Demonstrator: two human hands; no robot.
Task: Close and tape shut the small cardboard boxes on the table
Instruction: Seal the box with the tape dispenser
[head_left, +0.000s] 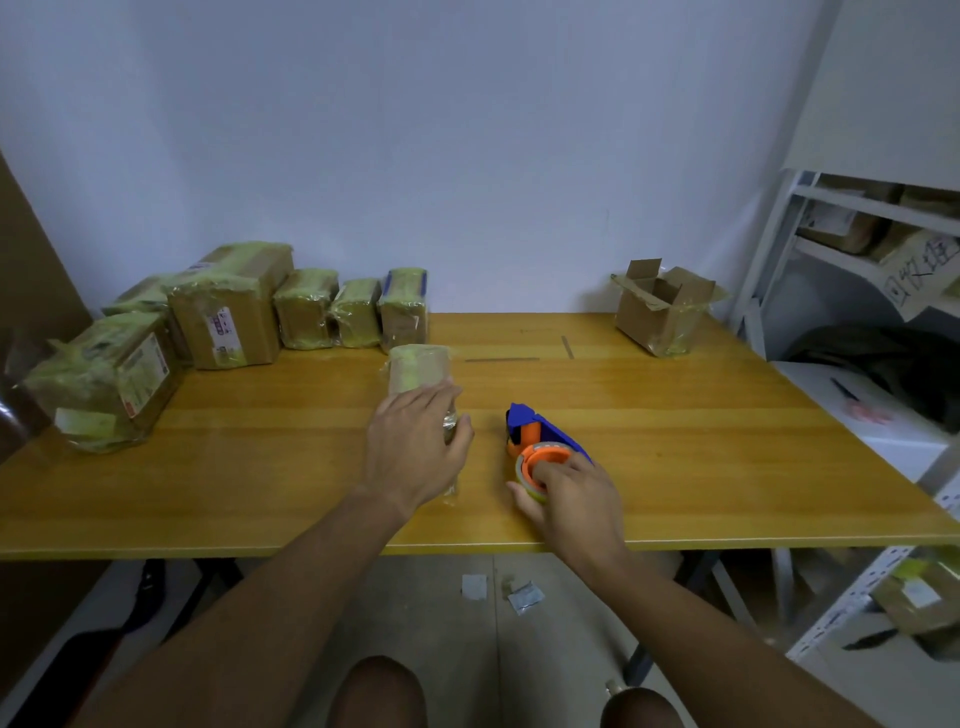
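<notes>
A small tape-wrapped cardboard box (418, 370) lies in the middle of the wooden table (675, 447). My left hand (418, 447) lies on its near end, fingers curved over the top. Just to the right sits a blue and orange tape dispenser (543, 439) holding a roll of clear tape. My right hand (571, 493) grips the dispenser at the roll, thumb on its left side. At the table's far right an open cardboard box (662, 306) stands with its flaps up.
Several taped boxes (228, 312) crowd the back left of the table, with one larger (104, 384) at the left edge. A white metal shelf (857, 249) with parcels stands to the right. Paper scraps (524, 597) lie on the floor under the table.
</notes>
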